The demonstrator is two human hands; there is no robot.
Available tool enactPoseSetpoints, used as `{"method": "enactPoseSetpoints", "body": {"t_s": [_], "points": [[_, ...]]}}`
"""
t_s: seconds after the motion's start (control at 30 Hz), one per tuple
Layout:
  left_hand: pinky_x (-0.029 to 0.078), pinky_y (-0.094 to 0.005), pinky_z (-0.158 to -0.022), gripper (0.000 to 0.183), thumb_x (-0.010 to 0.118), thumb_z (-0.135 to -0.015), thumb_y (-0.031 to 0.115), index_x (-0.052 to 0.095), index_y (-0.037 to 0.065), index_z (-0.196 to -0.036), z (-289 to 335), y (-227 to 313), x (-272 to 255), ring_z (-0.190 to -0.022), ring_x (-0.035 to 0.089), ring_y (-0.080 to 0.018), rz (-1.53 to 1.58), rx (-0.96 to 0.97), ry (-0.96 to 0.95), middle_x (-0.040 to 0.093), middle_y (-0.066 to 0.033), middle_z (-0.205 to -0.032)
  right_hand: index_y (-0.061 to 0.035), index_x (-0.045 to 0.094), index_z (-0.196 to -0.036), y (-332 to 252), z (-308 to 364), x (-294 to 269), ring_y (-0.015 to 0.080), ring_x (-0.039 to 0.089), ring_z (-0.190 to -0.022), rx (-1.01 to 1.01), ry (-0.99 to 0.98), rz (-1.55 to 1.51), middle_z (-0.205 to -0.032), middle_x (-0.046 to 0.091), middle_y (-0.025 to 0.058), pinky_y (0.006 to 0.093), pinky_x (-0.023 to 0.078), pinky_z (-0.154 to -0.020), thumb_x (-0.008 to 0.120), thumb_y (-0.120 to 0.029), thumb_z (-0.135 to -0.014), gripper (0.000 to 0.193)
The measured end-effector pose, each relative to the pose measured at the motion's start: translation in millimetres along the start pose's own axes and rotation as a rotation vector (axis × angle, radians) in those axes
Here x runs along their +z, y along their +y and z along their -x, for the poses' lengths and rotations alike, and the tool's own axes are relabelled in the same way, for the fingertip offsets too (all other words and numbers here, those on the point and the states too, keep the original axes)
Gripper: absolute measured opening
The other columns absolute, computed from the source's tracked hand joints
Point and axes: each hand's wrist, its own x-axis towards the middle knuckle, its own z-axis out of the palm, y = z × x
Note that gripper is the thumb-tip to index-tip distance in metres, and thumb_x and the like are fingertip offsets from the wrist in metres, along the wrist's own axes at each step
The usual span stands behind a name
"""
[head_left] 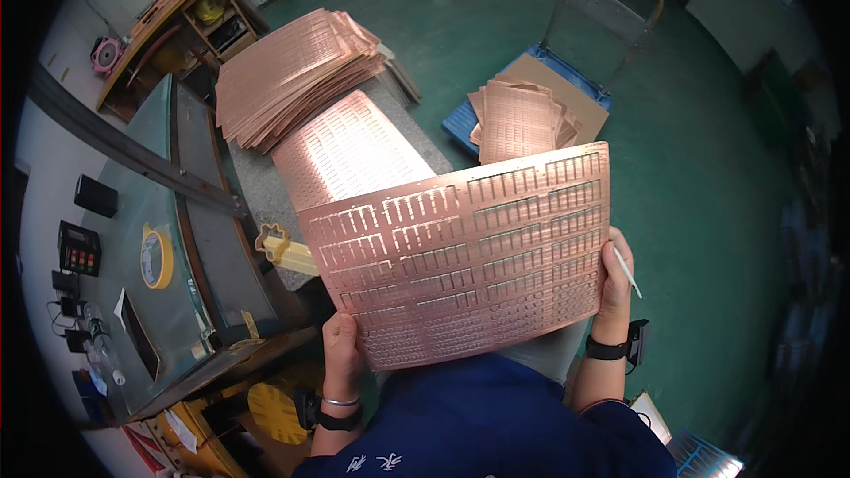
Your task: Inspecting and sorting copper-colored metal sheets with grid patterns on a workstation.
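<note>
A copper-coloured punched sheet (469, 257), covered in rows of slots and small holes, is held up in front of my body, slightly tilted. My left hand (342, 343) is closed on its lower left edge, thumb on the face. At the right edge my right hand (615, 274) grips the sheet too. A thin pale stick (627, 271) juts out from that hand's fingers. Just beyond the held sheet, another copper sheet (354, 146) lies on a grey bench top, partly under a tall uneven stack of copper sheets (292, 75).
A blue flatbed trolley (460, 130) with cardboard and more copper sheets (522, 119) stands ahead on the green floor. To the left is a glass-topped machine table (181, 336) with a roll of yellow tape (157, 258). A yellow notched piece (288, 252) sits by the bench edge.
</note>
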Motion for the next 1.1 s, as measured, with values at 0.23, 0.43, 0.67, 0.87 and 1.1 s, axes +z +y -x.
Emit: {"method": "enactPoseSetpoints", "body": {"t_s": [0.23, 0.43, 0.67, 0.87, 1.1], "points": [[0.04, -0.0286, -0.087, 0.036, 0.046, -0.094, 0.035, 0.05, 0.001, -0.102, -16, 24, 33, -0.093, 0.054, -0.0132, 0.243, 0.019, 0.13, 0.056, -0.0059, -0.102, 0.0058, 0.051, -0.113, 6, -2, 1, 0.017, 0.059, -0.096, -0.014, -0.055, -0.05, -0.106, 0.06, 0.0134, 0.0283, 0.046, -0.086, 0.055, -0.023, -0.09, 0.037], [0.042, -0.0255, -0.081, 0.016, 0.055, -0.091, 0.016, 0.05, 0.004, -0.1, -15, 21, 17, -0.089, 0.053, -0.0098, 0.027, 0.202, 0.151, 0.058, -0.0037, -0.098, 0.005, 0.048, -0.115, -1, -4, 7, 0.0137, 0.054, -0.097, -0.084, -0.028, 0.201, -0.106, 0.058, 0.0105, 0.0256, 0.043, -0.087, 0.053, -0.023, -0.091, 0.037], [0.042, -0.0364, -0.095, 0.023, 0.065, -0.082, 0.013, 0.052, 0.004, -0.099, -23, 14, 17, -0.112, 0.052, -0.0252, -0.052, 0.49, 0.079, 0.054, -0.0157, -0.118, -0.0081, 0.051, -0.099, 9, -27, -2, 0.0324, 0.04, -0.125, -0.424, -0.216, -0.059, -0.13, 0.045, 0.0246, 0.0411, 0.034, -0.103, 0.058, -0.014, -0.086, 0.016], [0.04, -0.0418, -0.099, 0.027, 0.059, -0.085, 0.005, 0.052, 0.009, -0.111, -22, 22, 28, -0.124, 0.041, -0.0311, -0.054, 0.487, 0.083, 0.036, -0.0193, -0.137, -0.0051, 0.047, -0.12, 1, -26, 27, 0.0326, 0.047, -0.117, 0.352, -0.291, -0.747, -0.126, 0.05, 0.0195, 0.0444, 0.043, -0.096, 0.053, -0.03, -0.087, 0.042], [0.048, -0.0292, -0.088, 0.033, 0.056, -0.087, 0.002, 0.046, 0.004, -0.118, -10, 24, 31, -0.102, 0.057, -0.0161, 0.193, 0.165, 0.224, 0.057, -0.0119, -0.113, -0.015, 0.05, -0.118, 13, -4, 11, 0.0245, 0.057, -0.105, 0.007, 0.05, -0.477, -0.119, 0.054, 0.014, 0.0392, 0.053, -0.086, 0.037, -0.012, -0.095, 0.027]]}}
